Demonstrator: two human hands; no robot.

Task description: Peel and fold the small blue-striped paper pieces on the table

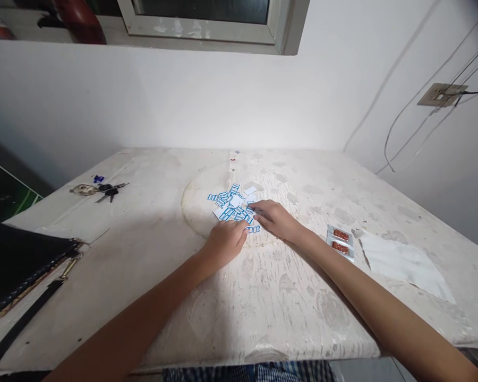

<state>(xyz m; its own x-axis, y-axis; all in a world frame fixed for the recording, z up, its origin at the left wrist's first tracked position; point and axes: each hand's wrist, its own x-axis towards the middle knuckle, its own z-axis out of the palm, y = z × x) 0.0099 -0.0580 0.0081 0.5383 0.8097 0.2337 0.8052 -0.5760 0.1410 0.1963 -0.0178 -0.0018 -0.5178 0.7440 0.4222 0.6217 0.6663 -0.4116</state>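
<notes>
A loose heap of small white cards with blue markings [235, 201] lies in the middle of the table, some overlapping and a few showing only blank white. My left hand [226, 243] rests at the near edge of the heap, its fingers curled together over the closest cards. Whether a card is between those fingers is hidden. From the right, my right hand [276, 218] reaches to the heap. Its index finger touches the cards at the side, with the thumb a little apart below it.
A bunch of keys [109, 190] and a small blue object [99, 179] lie at the left. A black bag [24, 270] with a strap sits on the left edge. On the right are a blister pack [340, 242] and a white cloth or tissue [406, 265]. The wall [231, 101] borders the table's back.
</notes>
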